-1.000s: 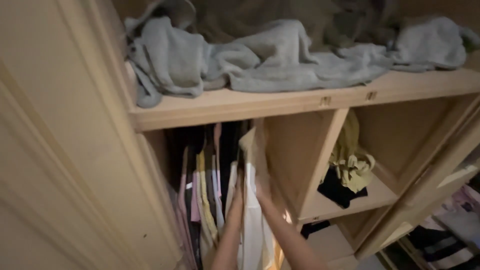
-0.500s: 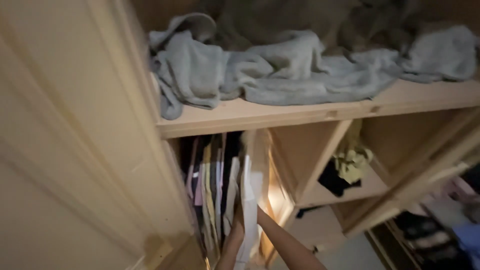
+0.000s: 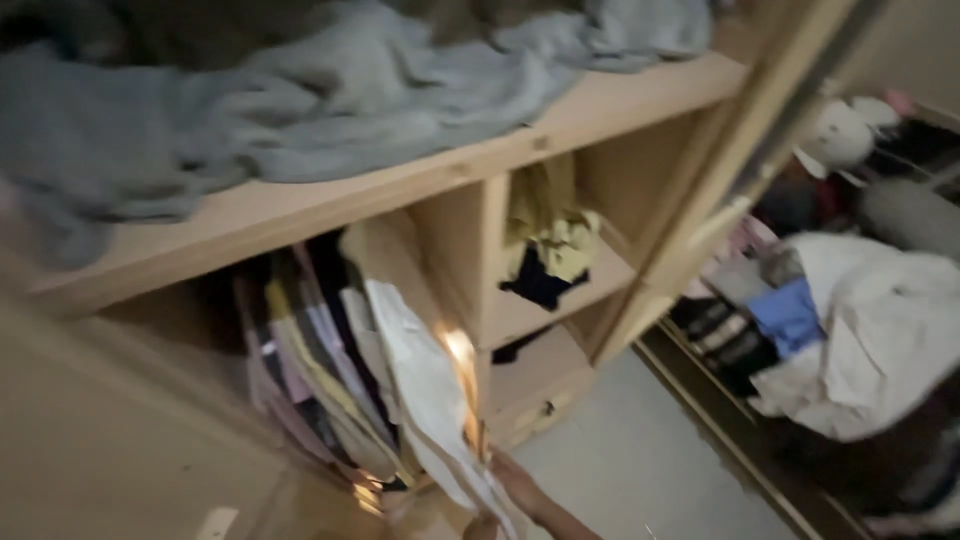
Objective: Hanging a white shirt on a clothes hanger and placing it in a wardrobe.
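A white garment [image 3: 415,385] hangs at the right end of a row of hanging clothes [image 3: 310,370] inside a wooden wardrobe. My right hand [image 3: 515,482] is at the bottom edge of the view, against the garment's lower hem, and seems to grip it; the forearm runs off to the lower right. A small part of what may be my left hand [image 3: 480,525] shows just below the hem, too blurred and cropped to read. The whole view is tilted and motion-blurred.
Grey crumpled blankets [image 3: 300,110] lie on the wardrobe's top shelf [image 3: 420,180]. A side compartment holds yellow and dark clothes [image 3: 550,250]. To the right stand the wardrobe's door edge [image 3: 720,190] and a pile of white and blue laundry [image 3: 860,330]. Pale floor [image 3: 640,460] lies below.
The view has swung right and tilted, bringing in the laundry pile. My arms have dropped to the frame's bottom edge, and the white garment now hangs out from the row.
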